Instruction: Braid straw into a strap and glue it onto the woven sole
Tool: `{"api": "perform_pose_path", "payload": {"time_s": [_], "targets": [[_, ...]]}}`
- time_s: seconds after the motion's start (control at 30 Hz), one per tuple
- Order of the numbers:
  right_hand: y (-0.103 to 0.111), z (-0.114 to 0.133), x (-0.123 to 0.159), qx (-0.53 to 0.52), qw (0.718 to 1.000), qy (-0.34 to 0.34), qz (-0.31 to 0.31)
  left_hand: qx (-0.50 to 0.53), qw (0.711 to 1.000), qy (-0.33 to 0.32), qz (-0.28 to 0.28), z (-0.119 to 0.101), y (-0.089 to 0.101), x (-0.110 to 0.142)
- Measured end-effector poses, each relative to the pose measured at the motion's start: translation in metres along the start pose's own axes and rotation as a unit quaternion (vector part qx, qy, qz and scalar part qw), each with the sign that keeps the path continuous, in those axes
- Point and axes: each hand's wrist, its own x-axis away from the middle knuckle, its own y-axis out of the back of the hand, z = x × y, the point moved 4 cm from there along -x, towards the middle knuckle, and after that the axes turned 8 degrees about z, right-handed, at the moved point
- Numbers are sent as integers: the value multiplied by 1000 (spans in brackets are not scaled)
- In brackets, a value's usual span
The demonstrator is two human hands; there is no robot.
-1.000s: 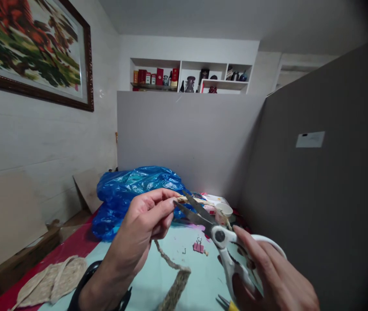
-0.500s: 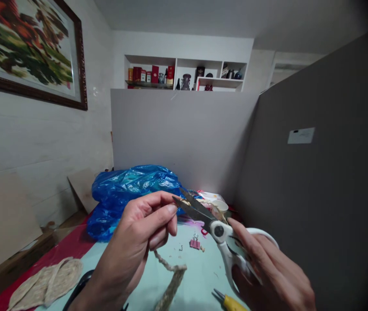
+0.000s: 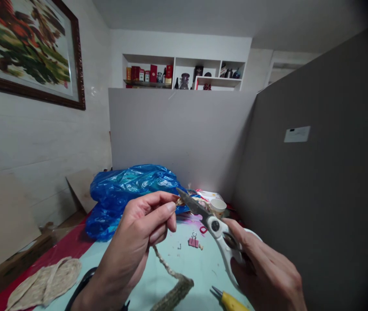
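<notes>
My left hand (image 3: pixel 138 235) pinches the end of a braided straw rope (image 3: pixel 171 276) between thumb and forefinger, raised over the table. The rope hangs down from the pinch and widens into a woven strip on the pale green mat (image 3: pixel 199 263). My right hand (image 3: pixel 261 276) grips white-handled scissors (image 3: pixel 216 229). Their blades are shut and the tips touch the rope end just beyond my left fingertips.
A blue plastic bag (image 3: pixel 128 190) lies behind my hands. A pink binder clip (image 3: pixel 193 241) and a yellow-handled tool (image 3: pixel 231 301) rest on the mat. A woven straw piece (image 3: pixel 44 283) lies at the left on the red cloth. Grey partition boards stand behind and right.
The scissor blades, open around the rope end a second ago, have closed. The loose straw bit beyond the blades is gone. Both hands stayed roughly in place.
</notes>
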Motion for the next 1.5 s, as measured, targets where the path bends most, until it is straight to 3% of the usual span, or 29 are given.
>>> {"api": "perform_pose_path", "payload": {"time_s": [0.1, 0.17, 0.27, 0.37, 0.63, 0.77, 0.9, 1.17, 1.5], "targets": [[0, 0, 1, -36, 999, -13, 27, -3, 1000, -1, 0, 1, 0, -3], [0, 0, 0, -109, 990, -63, 59, -8, 1000, 0, 1, 1, 0, -4], [1, -3, -4, -246, 949, -184, 72, -18, 1000, -6, -1, 2, -1, -4], [3, -6, -8, -289, 925, -239, 58, -17, 1000, -15, -12, 2, -1, -4], [23, -8, -7, -135, 973, -187, 5, -51, 995, -49, -71, -1, 3, -5], [25, 1, -8, -41, 996, -76, 23, -68, 991, -73, -91, -2, 3, -3], [15, 5, -9, -9, 999, 3, 47, -80, 988, -88, -99, -3, 2, 2], [10, 5, -8, -17, 999, 4, 30, -34, 995, -60, -70, 0, -1, 2], [8, 8, -7, -37, 999, 4, 22, -15, 996, -49, -75, 1, -1, 2]]}}
